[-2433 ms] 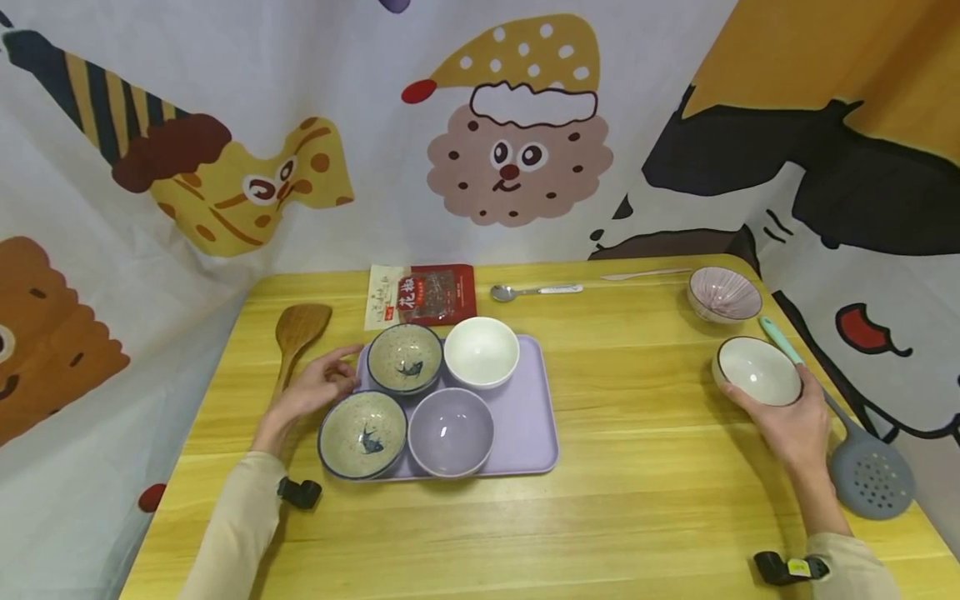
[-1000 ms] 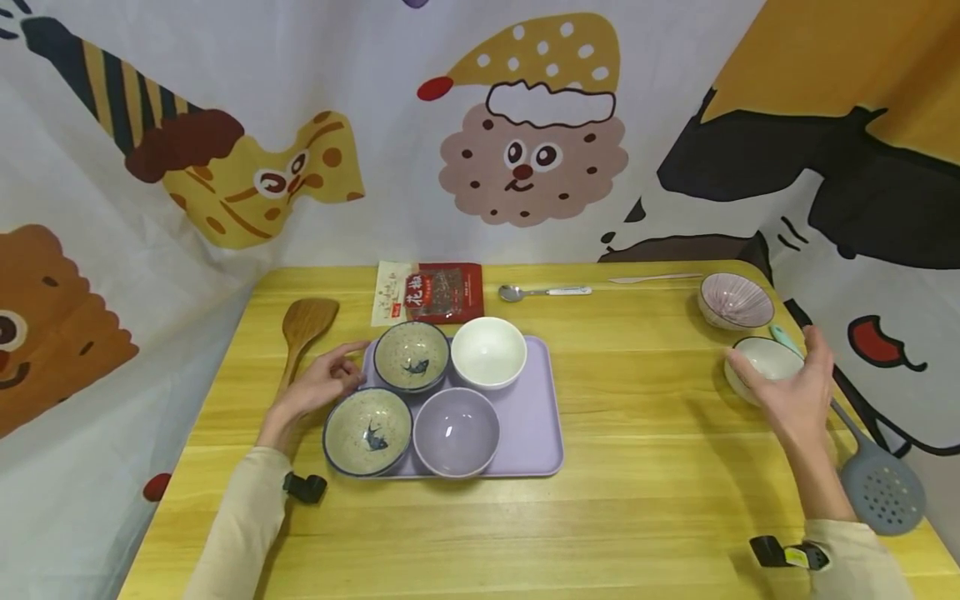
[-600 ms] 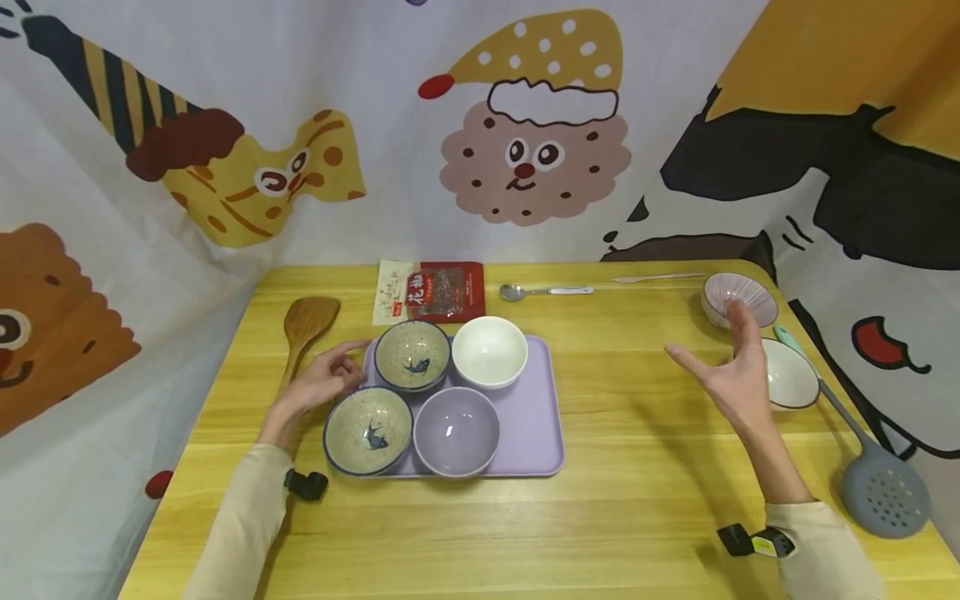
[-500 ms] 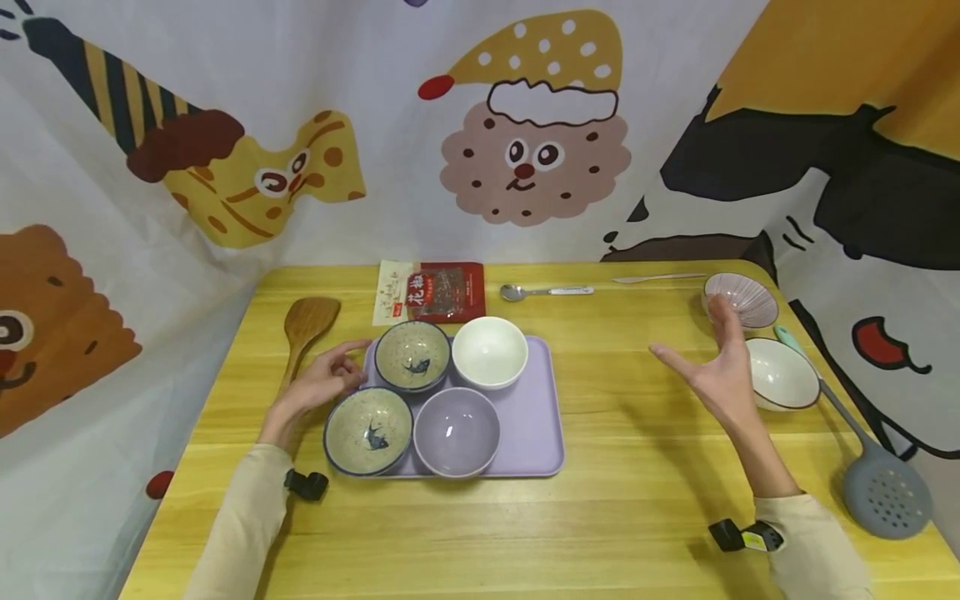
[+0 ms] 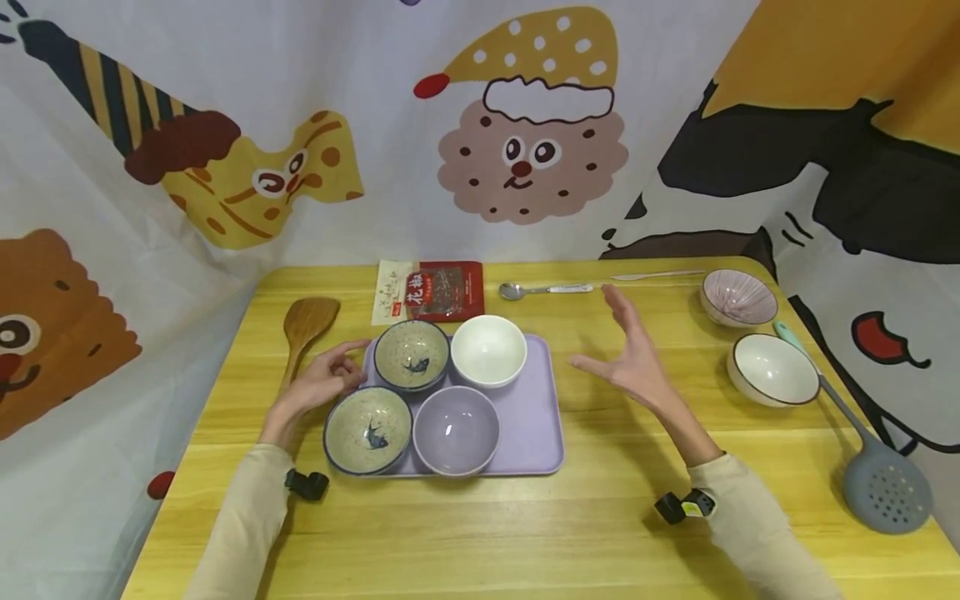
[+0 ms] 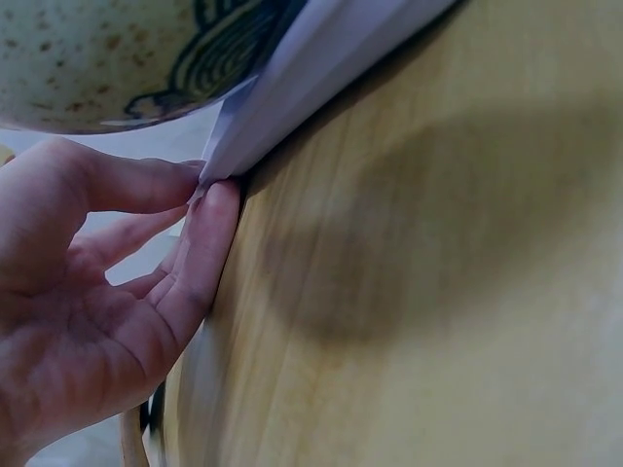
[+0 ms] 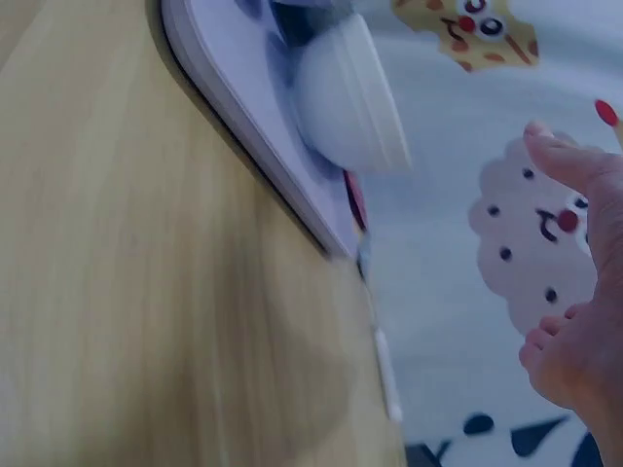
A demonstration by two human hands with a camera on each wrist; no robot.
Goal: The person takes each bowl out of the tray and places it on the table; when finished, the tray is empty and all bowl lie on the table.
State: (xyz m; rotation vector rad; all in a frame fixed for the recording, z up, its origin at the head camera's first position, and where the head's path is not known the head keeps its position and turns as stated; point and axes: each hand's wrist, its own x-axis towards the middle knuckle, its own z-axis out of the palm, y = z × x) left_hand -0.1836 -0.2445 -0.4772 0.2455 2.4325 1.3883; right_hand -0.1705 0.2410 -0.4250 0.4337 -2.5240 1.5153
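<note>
A lilac tray [image 5: 528, 417] bears two speckled bowls with blue fish, [image 5: 367, 433] a white bowl [image 5: 489, 350] and a lilac bowl [image 5: 456, 432]. At the tray's left edge my left hand [image 5: 322, 383] pinches the rim between thumb and finger; the left wrist view shows the fingertips [image 6: 219, 199] meeting there, under a speckled bowl [image 6: 117, 58]. To the right of the tray my right hand [image 5: 633, 358] hovers over the table, thumb and fingers spread, holding nothing. In the right wrist view that hand [image 7: 584, 321] is apart from the white bowl [image 7: 346, 102].
A dark-rimmed white bowl [image 5: 776, 371] and a pink-striped bowl [image 5: 738, 297] stand at the right, beside a grey slotted turner [image 5: 888, 487]. A spice packet [image 5: 429, 292], a spoon [image 5: 545, 290] and a thin pale utensil [image 5: 657, 275] lie along the back. A wooden spatula [image 5: 309, 321] lies left.
My right hand has let go of the dark-rimmed white bowl at the right and moved left toward the tray. My left hand has stayed at the tray's edge.
</note>
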